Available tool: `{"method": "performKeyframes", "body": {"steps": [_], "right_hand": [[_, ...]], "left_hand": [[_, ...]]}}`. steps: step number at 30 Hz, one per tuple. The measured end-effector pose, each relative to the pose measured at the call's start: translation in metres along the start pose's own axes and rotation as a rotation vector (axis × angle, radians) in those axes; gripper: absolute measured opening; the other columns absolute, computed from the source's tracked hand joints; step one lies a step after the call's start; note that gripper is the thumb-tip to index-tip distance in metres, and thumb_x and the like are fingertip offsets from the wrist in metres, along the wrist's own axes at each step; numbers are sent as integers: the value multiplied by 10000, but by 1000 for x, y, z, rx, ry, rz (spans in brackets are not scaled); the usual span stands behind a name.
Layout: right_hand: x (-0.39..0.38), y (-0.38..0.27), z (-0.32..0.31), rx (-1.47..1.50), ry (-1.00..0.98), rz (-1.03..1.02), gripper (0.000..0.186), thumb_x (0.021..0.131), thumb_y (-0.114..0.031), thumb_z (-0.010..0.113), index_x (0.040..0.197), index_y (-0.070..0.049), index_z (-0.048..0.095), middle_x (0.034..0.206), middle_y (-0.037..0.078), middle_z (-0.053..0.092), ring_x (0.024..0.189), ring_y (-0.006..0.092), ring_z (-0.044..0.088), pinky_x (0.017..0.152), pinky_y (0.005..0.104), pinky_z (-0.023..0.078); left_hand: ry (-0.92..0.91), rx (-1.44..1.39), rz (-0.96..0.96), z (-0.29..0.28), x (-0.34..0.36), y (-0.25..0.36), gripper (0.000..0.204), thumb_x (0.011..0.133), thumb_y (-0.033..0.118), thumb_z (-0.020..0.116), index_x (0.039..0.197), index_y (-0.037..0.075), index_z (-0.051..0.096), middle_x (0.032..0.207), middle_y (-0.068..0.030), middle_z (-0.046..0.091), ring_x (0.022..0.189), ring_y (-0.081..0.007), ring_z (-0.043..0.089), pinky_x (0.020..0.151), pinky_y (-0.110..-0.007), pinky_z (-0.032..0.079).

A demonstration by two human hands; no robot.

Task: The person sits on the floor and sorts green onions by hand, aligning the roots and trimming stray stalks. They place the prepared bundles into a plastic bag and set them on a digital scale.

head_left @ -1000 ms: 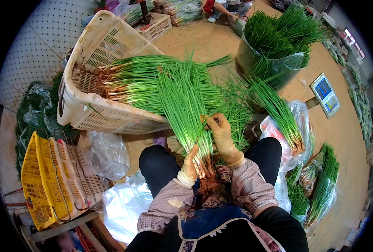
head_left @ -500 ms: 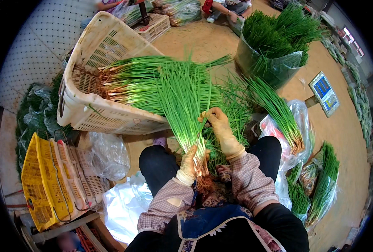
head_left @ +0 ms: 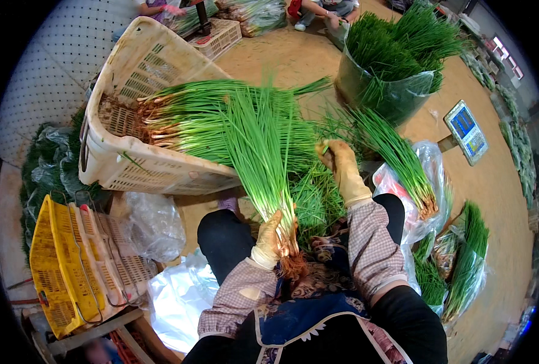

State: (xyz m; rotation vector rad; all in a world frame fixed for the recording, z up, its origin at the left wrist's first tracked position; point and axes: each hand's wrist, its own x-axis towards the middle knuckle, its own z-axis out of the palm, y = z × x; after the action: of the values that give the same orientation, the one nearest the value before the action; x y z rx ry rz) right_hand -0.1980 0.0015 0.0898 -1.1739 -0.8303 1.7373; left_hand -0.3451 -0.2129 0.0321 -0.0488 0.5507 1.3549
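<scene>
My gloved left hand is closed round the lower stems of a bunch of green onions. Their reddish-brown roots point toward my lap, and the long green leaves fan out away from me. Off to the right of the bunch is my gloved right hand, fingers curled together, with a small green leaf scrap showing at the fingertips. Below that hand lies a heap of loose green leaves between my knees. More green onions lie in a tilted cream plastic crate, roots toward its closed end.
A large clear bag of greens stands far right, near a scale display. Another onion bunch rests on plastic bags at right. Yellow crates and clear plastic lie at left. Other people sit at the far edge.
My right hand has moved right, away from the held bunch's leaves, to above the loose leaves. My left hand keeps its hold on the green onions. The view has shifted slightly.
</scene>
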Motion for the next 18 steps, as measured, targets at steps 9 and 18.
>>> {"method": "performKeyframes", "body": {"steps": [9,18], "right_hand": [[-96,11,42,-667,-268,-140,317,876,-266,593,1010,21,578,825,111,656,700,220,618,679,321,508],[-87,34,45,-1175,-280,-220,294,836,-323,610,892,-34,613,847,179,643,833,355,617,733,414,475]], "left_hand": [[191,68,182,1,10,-14,236,921,123,576,1134,23,556,922,-110,660,757,-231,663,595,-314,577],[116,137,101,7,1,-5,223,918,129,576,1098,20,503,668,-113,615,407,-221,555,325,-353,463]]}}
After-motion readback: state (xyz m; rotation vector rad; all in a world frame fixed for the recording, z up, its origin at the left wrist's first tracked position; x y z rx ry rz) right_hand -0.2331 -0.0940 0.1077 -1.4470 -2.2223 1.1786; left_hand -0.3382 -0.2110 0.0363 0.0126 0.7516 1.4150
